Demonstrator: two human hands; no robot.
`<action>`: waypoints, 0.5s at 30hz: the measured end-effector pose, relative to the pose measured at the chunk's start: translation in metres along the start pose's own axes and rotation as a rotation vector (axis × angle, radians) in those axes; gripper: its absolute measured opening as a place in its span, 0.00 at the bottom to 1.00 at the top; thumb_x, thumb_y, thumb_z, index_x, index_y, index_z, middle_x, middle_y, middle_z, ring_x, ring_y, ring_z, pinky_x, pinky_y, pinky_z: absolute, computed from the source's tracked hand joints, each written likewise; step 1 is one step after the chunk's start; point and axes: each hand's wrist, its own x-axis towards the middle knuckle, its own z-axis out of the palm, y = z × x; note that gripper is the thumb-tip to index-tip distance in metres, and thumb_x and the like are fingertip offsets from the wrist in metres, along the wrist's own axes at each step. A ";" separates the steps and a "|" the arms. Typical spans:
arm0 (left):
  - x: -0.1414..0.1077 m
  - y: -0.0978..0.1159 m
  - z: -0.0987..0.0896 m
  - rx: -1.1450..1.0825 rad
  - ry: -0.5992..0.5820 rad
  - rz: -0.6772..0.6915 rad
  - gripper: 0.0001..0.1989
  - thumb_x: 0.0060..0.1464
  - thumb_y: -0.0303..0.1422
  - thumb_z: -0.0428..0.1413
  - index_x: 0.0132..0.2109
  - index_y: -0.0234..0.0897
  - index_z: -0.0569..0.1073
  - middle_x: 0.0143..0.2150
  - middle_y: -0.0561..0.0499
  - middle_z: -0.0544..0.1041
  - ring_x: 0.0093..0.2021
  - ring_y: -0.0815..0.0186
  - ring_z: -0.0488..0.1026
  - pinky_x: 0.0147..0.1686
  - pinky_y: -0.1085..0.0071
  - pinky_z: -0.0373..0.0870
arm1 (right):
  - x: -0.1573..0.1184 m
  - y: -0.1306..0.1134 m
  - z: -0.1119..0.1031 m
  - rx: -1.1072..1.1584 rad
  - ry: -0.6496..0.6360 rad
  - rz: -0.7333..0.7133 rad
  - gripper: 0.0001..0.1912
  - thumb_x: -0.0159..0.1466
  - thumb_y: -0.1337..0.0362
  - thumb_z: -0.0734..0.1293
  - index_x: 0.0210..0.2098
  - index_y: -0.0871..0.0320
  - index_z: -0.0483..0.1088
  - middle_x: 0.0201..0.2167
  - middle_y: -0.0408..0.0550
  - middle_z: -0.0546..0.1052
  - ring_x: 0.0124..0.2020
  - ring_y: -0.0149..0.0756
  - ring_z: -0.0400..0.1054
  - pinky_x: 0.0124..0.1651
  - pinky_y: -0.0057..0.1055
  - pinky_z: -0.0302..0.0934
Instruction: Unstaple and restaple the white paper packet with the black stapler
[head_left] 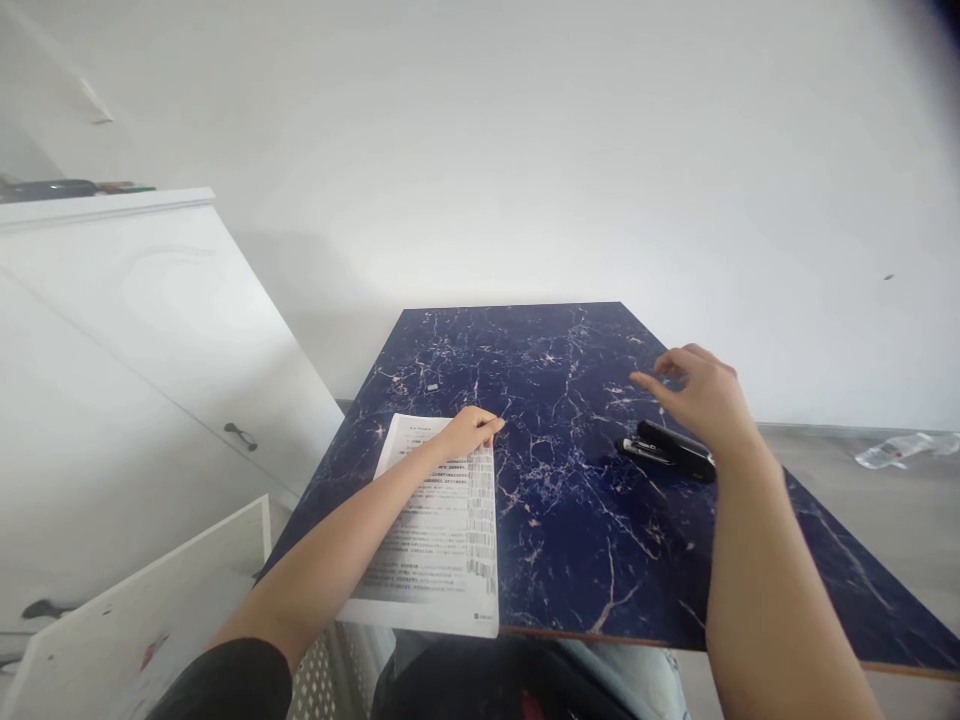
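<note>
On the blue tabletop [555, 560], resting a curled left hand [466, 432] (impossible to tell if pinching) atop the printed booklet [431, 550], with an empty, half-spread right hand [697, 392] raised near black stationery [679, 453].

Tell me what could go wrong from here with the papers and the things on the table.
The papers reach the near edge of the table, so a bump might tip or slide them. Their right edges look fanned out near the left hand, so sheets could shift or crease. The right hand hovers near the black object and pen; a careless sweep might knock them.
</note>
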 end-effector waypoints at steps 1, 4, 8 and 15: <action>0.000 -0.001 0.000 -0.055 0.037 -0.021 0.29 0.62 0.52 0.50 0.20 0.36 0.67 0.19 0.50 0.72 0.18 0.71 0.67 0.24 0.73 0.62 | 0.000 -0.014 0.009 0.029 0.064 -0.021 0.21 0.66 0.43 0.64 0.34 0.55 0.70 0.37 0.54 0.75 0.40 0.44 0.69 0.44 0.40 0.63; 0.000 0.000 -0.006 -0.217 0.194 -0.039 0.30 0.62 0.53 0.49 0.20 0.37 0.63 0.16 0.53 0.66 0.16 0.72 0.62 0.19 0.74 0.57 | -0.007 -0.062 0.045 0.144 -0.102 -0.182 0.18 0.71 0.50 0.60 0.33 0.54 0.72 0.34 0.54 0.76 0.39 0.44 0.69 0.45 0.42 0.65; -0.004 0.011 -0.031 -0.392 0.371 0.017 0.30 0.60 0.53 0.53 0.20 0.40 0.54 0.14 0.59 0.53 0.13 0.75 0.53 0.16 0.74 0.48 | -0.031 -0.117 0.098 0.334 -0.482 -0.654 0.14 0.72 0.59 0.60 0.47 0.52 0.77 0.47 0.53 0.78 0.50 0.44 0.70 0.56 0.44 0.63; -0.013 0.021 -0.077 -0.492 0.476 0.052 0.29 0.58 0.50 0.57 0.22 0.41 0.51 0.18 0.61 0.48 0.14 0.77 0.46 0.14 0.75 0.41 | -0.056 -0.141 0.131 0.364 -0.665 -0.979 0.21 0.74 0.60 0.60 0.64 0.47 0.68 0.65 0.50 0.69 0.66 0.41 0.62 0.69 0.44 0.49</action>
